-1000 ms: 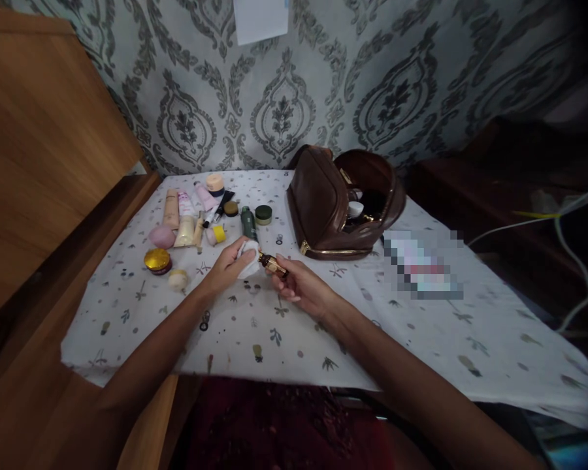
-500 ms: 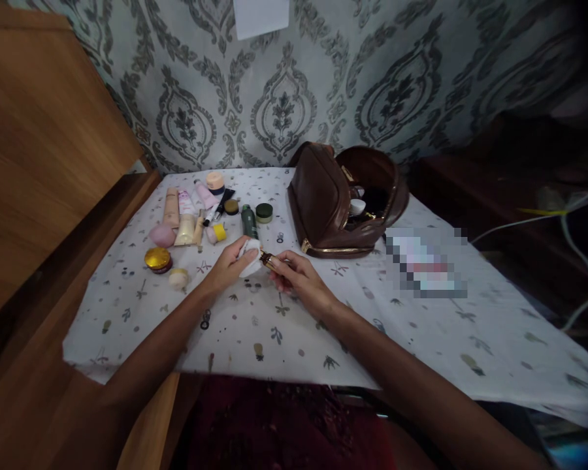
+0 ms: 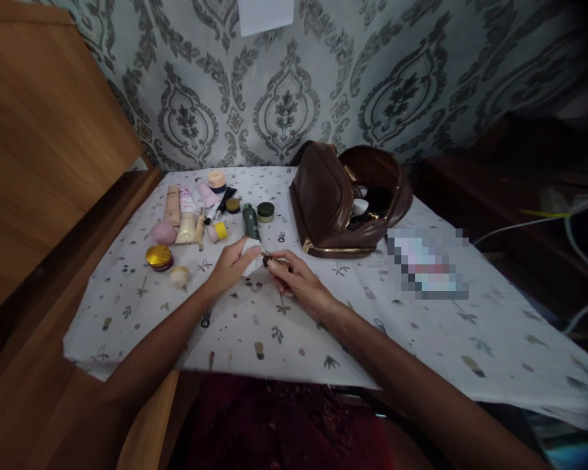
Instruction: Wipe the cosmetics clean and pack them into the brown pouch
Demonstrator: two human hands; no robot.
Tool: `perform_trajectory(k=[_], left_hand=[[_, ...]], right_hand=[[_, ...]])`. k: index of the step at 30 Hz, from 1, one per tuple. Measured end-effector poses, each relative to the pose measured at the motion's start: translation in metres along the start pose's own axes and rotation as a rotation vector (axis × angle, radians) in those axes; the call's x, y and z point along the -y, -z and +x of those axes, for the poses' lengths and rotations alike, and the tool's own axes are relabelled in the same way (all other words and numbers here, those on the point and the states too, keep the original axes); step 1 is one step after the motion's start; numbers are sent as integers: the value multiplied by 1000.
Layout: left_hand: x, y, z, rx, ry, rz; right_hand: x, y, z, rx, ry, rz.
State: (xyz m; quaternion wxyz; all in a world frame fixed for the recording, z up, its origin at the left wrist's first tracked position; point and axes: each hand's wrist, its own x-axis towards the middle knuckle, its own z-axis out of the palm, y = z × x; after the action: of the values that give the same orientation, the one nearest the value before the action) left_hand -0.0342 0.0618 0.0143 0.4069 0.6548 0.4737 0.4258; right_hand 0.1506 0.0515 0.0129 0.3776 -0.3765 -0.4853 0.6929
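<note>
White cloth (image 3: 251,256) gripped in the left hand (image 3: 232,262); small brown-and-gold bottle (image 3: 266,260) held in the right hand (image 3: 296,277), mostly hidden. Sits just beside the cloth, over the patterned tablecloth (image 3: 294,369). Beyond, a green bottle (image 3: 250,220); farther right, an open brown bag (image 3: 318,199).

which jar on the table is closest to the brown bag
The dark-green-lidded jar, just right of the green bottle; the other jars are all farther left.
</note>
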Motion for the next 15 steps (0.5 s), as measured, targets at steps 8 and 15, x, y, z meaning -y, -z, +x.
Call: perform_trajectory(k=[8,15], left_hand=[[-1,-5,3,-20,63,-263],[-4,-11,0,22,30,-241]], right_hand=[[0,-1,0,117,-27,51],[-6,0,3,106,-16,74]])
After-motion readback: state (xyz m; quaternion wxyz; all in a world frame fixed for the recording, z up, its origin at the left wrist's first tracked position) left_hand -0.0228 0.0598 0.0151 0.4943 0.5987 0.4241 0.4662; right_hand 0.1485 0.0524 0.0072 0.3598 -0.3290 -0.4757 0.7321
